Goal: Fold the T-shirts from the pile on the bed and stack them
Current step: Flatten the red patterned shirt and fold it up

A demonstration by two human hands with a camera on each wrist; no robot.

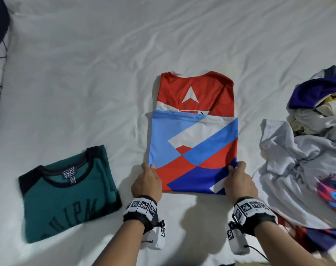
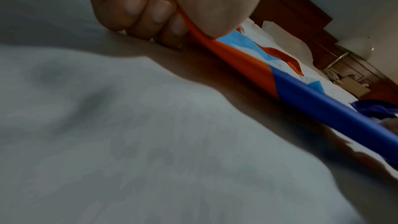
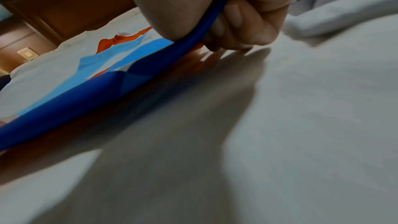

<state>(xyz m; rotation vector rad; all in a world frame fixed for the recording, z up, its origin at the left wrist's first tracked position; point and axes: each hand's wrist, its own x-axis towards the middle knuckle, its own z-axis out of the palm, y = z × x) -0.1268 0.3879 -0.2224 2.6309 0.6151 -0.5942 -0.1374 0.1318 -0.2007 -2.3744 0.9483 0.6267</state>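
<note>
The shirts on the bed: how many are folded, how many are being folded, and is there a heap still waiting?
Folded, set aside: 1, the green shirt
Being folded: 1, the red, white and blue shirt, gripped by the left hand and right hand
Unfolded heap: 1 pile; shirts in it too tangled to count
Total: 2 separate shirts plus 1 pile

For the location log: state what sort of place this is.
Most likely a bedroom: a bed under a wrinkled white sheet, a wooden headboard, and a pile of unfolded T-shirts at the right.
</note>
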